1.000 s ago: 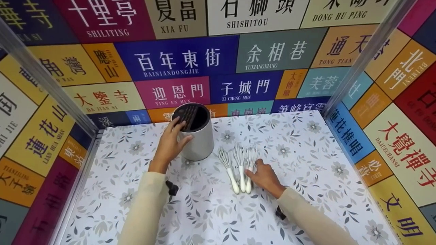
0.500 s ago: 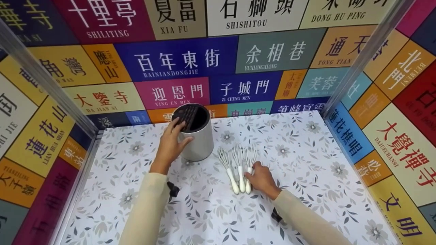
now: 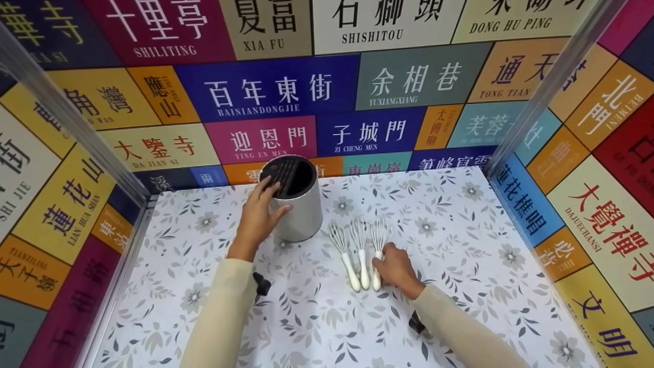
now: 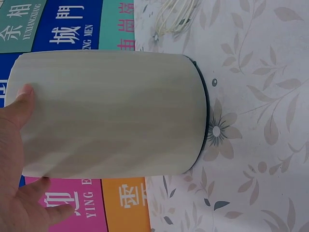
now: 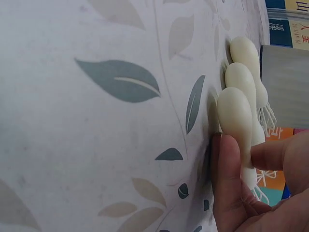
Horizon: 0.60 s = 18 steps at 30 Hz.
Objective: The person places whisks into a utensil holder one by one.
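Note:
A pale grey cylindrical utensil holder (image 3: 299, 217) stands upright at the back, with a black slotted insert and a dark open compartment on top. My left hand (image 3: 258, 214) holds its left side by the rim, the thumb (image 4: 24, 101) against the wall. Right of it lie three whisks with cream handles: a left whisk (image 3: 350, 271), a middle whisk (image 3: 364, 271) and a right whisk (image 3: 377, 276). My right hand (image 3: 397, 268) pinches the right whisk's handle between thumb and fingers; in the right wrist view that handle (image 5: 235, 113) is nearest, close to the tabletop.
The table (image 3: 296, 327) has a white cover printed with grey flowers and leaves. Colourful sign-patterned panels (image 3: 265, 87) rise behind and on both sides, joined by clear corner posts (image 3: 541, 97). The holder stands close to the back panel.
My right hand has closed its fingers and thumb on the right whisk's handle, which has shifted slightly away from the middle one. The left hand and the holder stay put.

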Available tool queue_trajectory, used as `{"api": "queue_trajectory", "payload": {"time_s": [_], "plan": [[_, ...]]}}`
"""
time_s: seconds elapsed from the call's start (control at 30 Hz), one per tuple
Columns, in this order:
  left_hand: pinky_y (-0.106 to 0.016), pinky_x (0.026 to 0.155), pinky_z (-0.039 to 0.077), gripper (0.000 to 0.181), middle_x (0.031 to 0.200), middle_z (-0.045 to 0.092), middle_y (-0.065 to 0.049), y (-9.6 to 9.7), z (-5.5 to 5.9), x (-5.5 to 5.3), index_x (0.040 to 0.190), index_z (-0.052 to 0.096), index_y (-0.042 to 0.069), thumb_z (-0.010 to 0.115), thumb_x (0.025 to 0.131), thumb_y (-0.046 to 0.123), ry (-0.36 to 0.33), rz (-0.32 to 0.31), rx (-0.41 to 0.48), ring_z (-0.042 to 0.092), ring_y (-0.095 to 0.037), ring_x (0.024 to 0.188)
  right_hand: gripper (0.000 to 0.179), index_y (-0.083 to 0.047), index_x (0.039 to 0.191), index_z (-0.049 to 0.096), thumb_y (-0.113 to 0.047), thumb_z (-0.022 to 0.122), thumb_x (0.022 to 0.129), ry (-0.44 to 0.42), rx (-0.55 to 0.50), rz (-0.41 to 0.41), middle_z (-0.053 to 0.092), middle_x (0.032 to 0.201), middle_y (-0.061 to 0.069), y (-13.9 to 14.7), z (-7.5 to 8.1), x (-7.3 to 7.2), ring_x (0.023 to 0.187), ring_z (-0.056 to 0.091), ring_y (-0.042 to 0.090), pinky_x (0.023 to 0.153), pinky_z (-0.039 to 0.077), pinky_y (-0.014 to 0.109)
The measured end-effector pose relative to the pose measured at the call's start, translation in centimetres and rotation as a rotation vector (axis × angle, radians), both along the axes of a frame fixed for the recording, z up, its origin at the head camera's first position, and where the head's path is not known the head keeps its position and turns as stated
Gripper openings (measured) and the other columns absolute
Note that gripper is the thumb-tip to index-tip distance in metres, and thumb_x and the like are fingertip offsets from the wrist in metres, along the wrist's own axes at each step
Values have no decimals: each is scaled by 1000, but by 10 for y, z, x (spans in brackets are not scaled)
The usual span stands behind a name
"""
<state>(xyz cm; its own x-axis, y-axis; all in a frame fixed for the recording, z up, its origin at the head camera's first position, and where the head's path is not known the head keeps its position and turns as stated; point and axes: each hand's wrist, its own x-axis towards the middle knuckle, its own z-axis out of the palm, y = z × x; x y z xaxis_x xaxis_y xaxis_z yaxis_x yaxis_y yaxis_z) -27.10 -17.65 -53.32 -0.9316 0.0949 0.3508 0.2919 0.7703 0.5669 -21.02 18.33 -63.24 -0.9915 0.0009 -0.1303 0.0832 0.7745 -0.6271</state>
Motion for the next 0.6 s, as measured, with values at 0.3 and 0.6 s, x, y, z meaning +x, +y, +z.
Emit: {"api": "queue_trajectory", "payload": {"time_s": [0.3, 0.6], "plan": [[-54, 122, 34, 64, 164, 37, -9, 0, 1, -1, 148, 54, 14, 74, 93, 40, -21, 14, -15, 40, -35, 148, 35, 0, 117, 60, -26, 67, 96, -6, 2, -18, 71, 90, 15, 2, 11, -3, 67, 63, 22, 63, 54, 39], [-54, 121, 35, 66, 163, 38, -11, 1, 1, -1, 148, 55, 12, 75, 92, 40, 1, 8, -18, 42, -37, 147, 35, -1, 117, 59, -26, 70, 95, 42, -31, -2, 65, 78, 7, 3, 24, -6, 68, 61, 21, 70, 52, 42]]}}
